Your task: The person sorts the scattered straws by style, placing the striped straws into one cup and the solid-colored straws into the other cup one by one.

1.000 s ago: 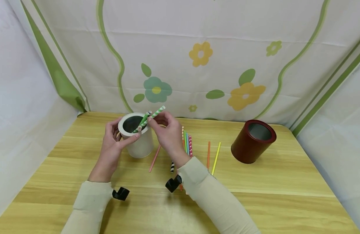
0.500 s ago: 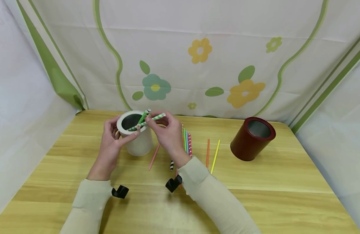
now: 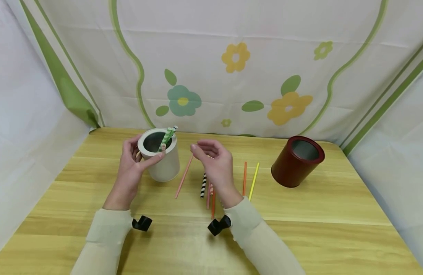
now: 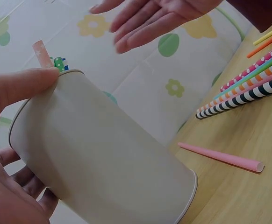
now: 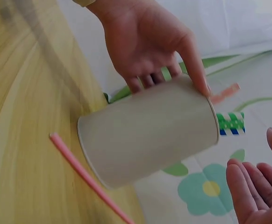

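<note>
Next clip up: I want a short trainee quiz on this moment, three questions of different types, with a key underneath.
1. Multiple choice: which thing does the left hand grip?
A) the orange straw
B) the white can
C) the black-and-white striped straw

2. True or false: the right hand is holding a straw.

3. Fill in the blank: of the straws lying on the table, the one nearest the dark red can is the ____ one.

Key
1. B
2. False; both wrist views show its fingers holding nothing.
3. yellow; the head view shows the yellow straw closest to that can.
</note>
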Available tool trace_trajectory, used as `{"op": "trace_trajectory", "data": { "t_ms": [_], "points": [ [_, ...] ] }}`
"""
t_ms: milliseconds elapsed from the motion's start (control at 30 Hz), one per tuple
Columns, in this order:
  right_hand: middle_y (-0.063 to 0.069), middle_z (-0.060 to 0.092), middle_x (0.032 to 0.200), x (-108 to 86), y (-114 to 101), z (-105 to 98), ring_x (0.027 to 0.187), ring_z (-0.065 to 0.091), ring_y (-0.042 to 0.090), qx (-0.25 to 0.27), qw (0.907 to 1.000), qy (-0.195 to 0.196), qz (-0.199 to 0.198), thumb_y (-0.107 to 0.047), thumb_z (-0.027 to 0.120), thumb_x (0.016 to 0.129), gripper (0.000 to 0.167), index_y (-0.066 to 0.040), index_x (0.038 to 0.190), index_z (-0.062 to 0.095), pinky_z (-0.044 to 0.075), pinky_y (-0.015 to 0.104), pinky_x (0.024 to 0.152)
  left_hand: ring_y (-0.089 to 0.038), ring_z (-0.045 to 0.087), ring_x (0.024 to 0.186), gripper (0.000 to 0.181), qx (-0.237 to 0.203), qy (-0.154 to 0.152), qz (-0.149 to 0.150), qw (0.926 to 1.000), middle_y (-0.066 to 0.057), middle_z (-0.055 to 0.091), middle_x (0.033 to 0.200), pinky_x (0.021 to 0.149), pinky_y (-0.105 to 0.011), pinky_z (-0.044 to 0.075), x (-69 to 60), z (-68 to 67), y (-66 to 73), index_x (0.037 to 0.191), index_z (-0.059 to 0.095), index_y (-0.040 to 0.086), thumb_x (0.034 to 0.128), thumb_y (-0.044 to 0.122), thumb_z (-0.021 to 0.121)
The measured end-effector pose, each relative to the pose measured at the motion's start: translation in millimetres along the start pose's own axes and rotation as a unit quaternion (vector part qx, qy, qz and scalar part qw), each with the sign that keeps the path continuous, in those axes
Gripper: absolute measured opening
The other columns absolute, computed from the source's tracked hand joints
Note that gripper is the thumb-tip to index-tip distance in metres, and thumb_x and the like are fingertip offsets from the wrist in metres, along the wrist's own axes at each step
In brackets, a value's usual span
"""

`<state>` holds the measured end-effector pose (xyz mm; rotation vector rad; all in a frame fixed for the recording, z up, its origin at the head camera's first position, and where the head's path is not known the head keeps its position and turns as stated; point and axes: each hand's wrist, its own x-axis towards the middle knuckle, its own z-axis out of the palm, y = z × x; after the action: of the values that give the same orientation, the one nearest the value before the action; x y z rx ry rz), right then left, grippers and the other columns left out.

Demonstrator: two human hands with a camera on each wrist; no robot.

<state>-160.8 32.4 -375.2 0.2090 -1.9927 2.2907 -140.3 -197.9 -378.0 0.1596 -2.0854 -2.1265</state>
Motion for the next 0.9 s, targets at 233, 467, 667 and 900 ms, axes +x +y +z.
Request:
{"op": "trace_trajectory", "data": {
  "t_ms": [233,467,667,900],
  "points": [
    [0.012,0.077,0.105,2.6,10.1,-32.4,0.095,0.079,0.022,0.016,0.9984,0.039,0.038,-0.012,0.081,0.098,0.028,0.004,0.118,0.071,0.066,0.042,0.094,-0.021,0.032,0.154,0.089,0.003,-0.001,0.001,1.0000,0.000,0.037,0.160,0.137,-0.047,0.017,1.7,-1.3,3.1,0.161,0.027,0.014,0.0924,0.008,0.084],
    [0.009,0.075,0.105,10.2,20.4,-56.4,0.091,0.076,0.020,-0.123,0.9842,0.068,0.108,-0.025,0.086,0.094,0.027,-0.008,0.112,0.075,0.066,0.047,0.092,-0.021,0.031,0.155,0.089,0.000,0.001,-0.001,1.0000,0.001,0.037,0.161,0.137,-0.048,0.016,2.1,-2.5,3.3,0.161,0.028,0.016,0.0926,0.008,0.084],
    [0.010,0.073,0.104,12.1,34.1,-71.7,0.084,0.072,0.019,-0.223,0.9613,0.079,0.142,-0.027,0.087,0.093,0.028,-0.009,0.110,0.074,0.064,0.030,0.072,-0.019,0.033,0.153,0.088,-0.003,0.001,-0.001,1.0000,0.003,0.040,0.158,0.137,-0.048,0.017,1.8,-1.0,0.8,0.160,0.030,0.016,0.0923,0.007,0.084],
    [0.011,0.074,0.099,11.0,39.8,-79.0,0.077,0.070,0.018,-0.300,0.9402,0.070,0.145,-0.024,0.087,0.092,0.025,-0.008,0.106,0.074,0.056,0.026,0.062,-0.018,0.034,0.151,0.086,-0.004,-0.003,-0.002,1.0000,0.006,0.041,0.155,0.135,-0.047,0.021,1.6,-0.8,0.1,0.159,0.031,0.017,0.0925,0.006,0.084]
  ]
}}
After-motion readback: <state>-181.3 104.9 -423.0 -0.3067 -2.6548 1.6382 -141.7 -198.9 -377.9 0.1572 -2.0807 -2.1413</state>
